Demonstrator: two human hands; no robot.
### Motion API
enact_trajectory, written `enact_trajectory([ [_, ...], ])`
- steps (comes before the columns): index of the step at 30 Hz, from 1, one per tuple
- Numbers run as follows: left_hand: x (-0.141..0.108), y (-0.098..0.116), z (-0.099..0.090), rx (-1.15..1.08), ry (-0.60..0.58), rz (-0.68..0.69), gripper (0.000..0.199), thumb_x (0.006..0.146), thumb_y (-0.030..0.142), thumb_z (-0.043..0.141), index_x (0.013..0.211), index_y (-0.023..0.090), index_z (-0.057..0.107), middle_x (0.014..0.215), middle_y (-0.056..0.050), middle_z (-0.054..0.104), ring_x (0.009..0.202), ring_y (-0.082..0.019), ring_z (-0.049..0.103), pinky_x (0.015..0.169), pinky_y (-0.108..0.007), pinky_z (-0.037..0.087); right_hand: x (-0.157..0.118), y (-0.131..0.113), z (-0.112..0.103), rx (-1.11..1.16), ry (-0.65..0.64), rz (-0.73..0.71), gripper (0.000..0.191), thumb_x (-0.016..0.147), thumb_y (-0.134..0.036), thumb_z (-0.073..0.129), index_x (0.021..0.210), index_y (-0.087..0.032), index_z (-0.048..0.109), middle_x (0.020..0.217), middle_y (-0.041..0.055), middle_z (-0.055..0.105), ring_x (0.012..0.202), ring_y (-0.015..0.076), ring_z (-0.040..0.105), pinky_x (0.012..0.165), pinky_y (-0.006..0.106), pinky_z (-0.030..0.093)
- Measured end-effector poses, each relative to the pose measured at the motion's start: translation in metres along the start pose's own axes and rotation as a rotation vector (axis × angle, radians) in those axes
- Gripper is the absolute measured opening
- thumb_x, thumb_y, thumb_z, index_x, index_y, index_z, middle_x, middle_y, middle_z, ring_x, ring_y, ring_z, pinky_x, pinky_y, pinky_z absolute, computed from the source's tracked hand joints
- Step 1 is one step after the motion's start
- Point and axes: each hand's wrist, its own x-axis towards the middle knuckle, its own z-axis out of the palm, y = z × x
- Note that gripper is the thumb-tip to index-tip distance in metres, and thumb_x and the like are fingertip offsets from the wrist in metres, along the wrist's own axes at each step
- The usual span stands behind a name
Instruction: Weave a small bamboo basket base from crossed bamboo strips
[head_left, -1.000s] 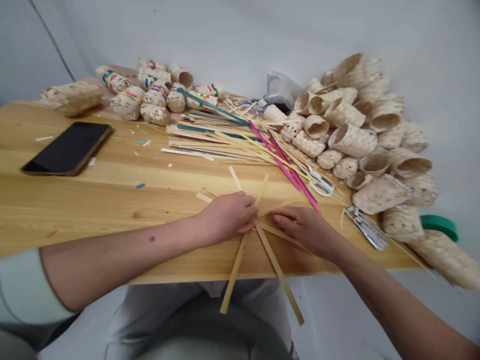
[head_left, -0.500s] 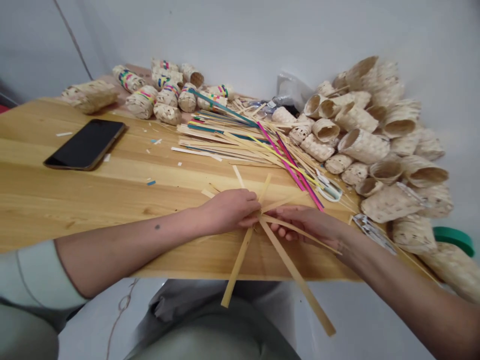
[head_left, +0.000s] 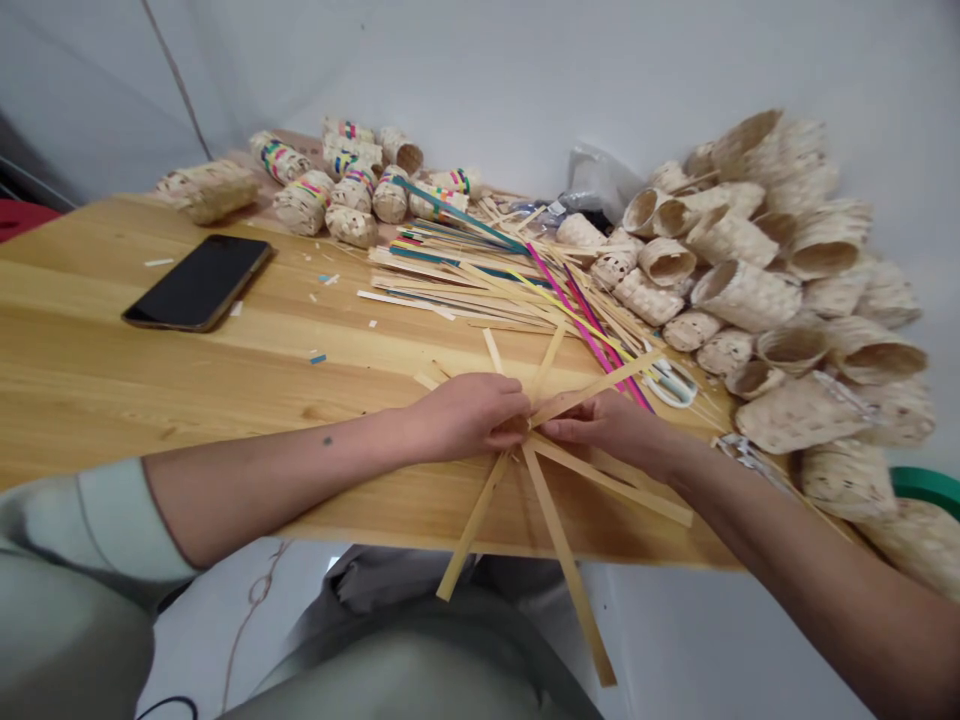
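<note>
Several pale bamboo strips cross at one point and fan out like spokes above the near side of the table. My left hand is closed on the crossing from the left, fingers pinched together and hiding part of it. From the right, my right hand pinches at the same crossing, thumb and fingers against the strips. One strip passes over its fingers toward the upper right. Two long strips reach past the table's front edge. How the strips interlace is hidden by my fingers.
Loose natural and coloured strips lie behind my hands. Woven bamboo cylinders are heaped at right, and smaller colour-banded ones stand at back left. A phone lies at left. Green tape is at far right.
My right hand has moved slightly up at the crossing. One strip now lies over its fingers toward the upper right, and the long lower-right strip has swung leftward. The view has shifted a little.
</note>
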Motion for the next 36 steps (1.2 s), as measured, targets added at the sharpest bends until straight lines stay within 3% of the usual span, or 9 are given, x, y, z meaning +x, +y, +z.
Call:
enact_trajectory([
  [4, 0.000, 0.002, -0.001, 0.063, -0.040, -0.033, 0.016, 0.087, 0.029, 0.059, 0.081, 0.016, 0.061, 0.083, -0.004, 0.061, 0.079, -0.016, 0.057, 0.065, -0.025, 0.040, 0.002, -0.002, 0.009, 0.008, 0.025, 0.074, 0.028, 0.077, -0.046, 0.065, 0.077, -0.018, 0.071, 0.075, 0.0006, 0.068, 0.068, 0.0147, 0.055, 0.065, 0.029, 0.042],
  [10, -0.001, 0.011, 0.003, 0.189, -0.065, -0.014, 0.022, 0.094, 0.026, 0.047, 0.087, 0.015, 0.065, 0.085, -0.006, 0.062, 0.079, -0.019, 0.058, 0.065, -0.029, 0.043, 0.005, -0.003, 0.023, 0.469, 0.010, 0.233, 0.035, 0.070, -0.053, 0.069, 0.065, -0.018, 0.069, 0.068, 0.0034, 0.068, 0.062, 0.0151, 0.056, 0.061, 0.029, 0.043],
  [14, -0.003, 0.013, 0.003, 0.249, -0.063, 0.026, 0.024, 0.095, 0.021, 0.042, 0.088, 0.015, 0.064, 0.087, -0.006, 0.062, 0.080, -0.018, 0.058, 0.066, -0.028, 0.043, 0.008, 0.001, 0.017, 0.433, -0.017, 0.152, 0.036, 0.071, -0.054, 0.069, 0.065, -0.019, 0.071, 0.066, 0.0021, 0.068, 0.062, 0.0153, 0.055, 0.062, 0.029, 0.043],
  [18, -0.004, 0.018, -0.007, 0.243, 0.001, -0.006, 0.031, 0.097, 0.024, 0.035, 0.088, 0.015, 0.063, 0.090, -0.006, 0.063, 0.083, -0.019, 0.057, 0.069, -0.028, 0.045, 0.007, 0.004, 0.010, 0.315, 0.005, -0.046, 0.036, 0.078, -0.055, 0.063, 0.071, -0.020, 0.073, 0.080, 0.0022, 0.070, 0.080, 0.0195, 0.058, 0.078, 0.032, 0.044],
  [22, -0.004, 0.021, -0.016, 0.223, 0.161, 0.010, 0.028, 0.096, 0.023, 0.037, 0.099, 0.014, 0.064, 0.101, -0.009, 0.065, 0.092, -0.020, 0.056, 0.078, -0.032, 0.047, 0.002, 0.000, 0.009, 0.377, 0.097, -0.034, 0.036, 0.081, -0.056, 0.059, 0.077, -0.022, 0.073, 0.085, 0.0022, 0.070, 0.090, 0.0213, 0.058, 0.080, 0.032, 0.043],
  [27, 0.001, 0.018, -0.025, 0.106, 0.359, 0.091, 0.024, 0.094, 0.022, 0.045, 0.100, 0.015, 0.067, 0.104, -0.009, 0.069, 0.095, -0.020, 0.060, 0.085, -0.035, 0.048, 0.004, -0.002, 0.013, 0.504, 0.251, 0.007, 0.031, 0.077, -0.048, 0.065, 0.064, -0.020, 0.065, 0.068, -0.0008, 0.062, 0.068, 0.0158, 0.053, 0.068, 0.030, 0.041],
  [30, 0.002, 0.017, -0.046, -0.007, 0.421, 0.112, 0.021, 0.093, 0.022, 0.049, 0.095, 0.019, 0.069, 0.104, -0.006, 0.072, 0.099, -0.017, 0.064, 0.100, -0.039, 0.044, 0.013, -0.005, 0.013, 0.637, 0.353, -0.032, 0.025, 0.072, -0.045, 0.069, 0.068, -0.021, 0.061, 0.063, -0.0036, 0.058, 0.062, 0.0141, 0.051, 0.062, 0.029, 0.040],
  [32, 0.000, 0.017, -0.066, -0.054, 0.548, 0.048, 0.019, 0.091, 0.022, 0.051, 0.093, 0.021, 0.070, 0.108, -0.006, 0.071, 0.104, -0.018, 0.064, 0.104, -0.041, 0.041, 0.018, -0.011, 0.011, 0.734, 0.416, -0.074, 0.025, 0.067, -0.042, 0.073, 0.068, -0.022, 0.059, 0.061, -0.0047, 0.057, 0.060, 0.0137, 0.051, 0.060, 0.028, 0.039],
  [36, -0.008, 0.008, -0.095, -0.220, 0.943, -0.291, 0.022, 0.091, 0.030, 0.051, 0.080, 0.020, 0.068, 0.090, -0.003, 0.069, 0.090, -0.017, 0.062, 0.087, -0.031, 0.049, 0.025, -0.032, 0.002, 0.850, 0.478, -0.150, 0.028, 0.062, -0.042, 0.075, 0.067, -0.024, 0.055, 0.058, -0.0051, 0.055, 0.056, 0.0137, 0.050, 0.056, 0.029, 0.039],
])
